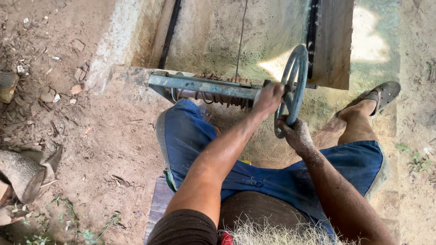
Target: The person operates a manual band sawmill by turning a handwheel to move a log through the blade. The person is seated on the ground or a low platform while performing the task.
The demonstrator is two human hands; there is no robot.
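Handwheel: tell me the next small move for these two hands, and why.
Probably turn the handwheel a little further. Both hands already grip its rim, the left hand near the hub side and the right hand at the bottom, and a thin cable runs taut from the coiled drum.

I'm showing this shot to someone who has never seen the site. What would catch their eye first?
Most striking is the blue-grey metal handwheel at centre right, gripped by both dusty hands: the left hand on its upper rim, the right hand on its lower rim. It sits on a metal bar over a concrete pit. A sandalled foot rests at right.
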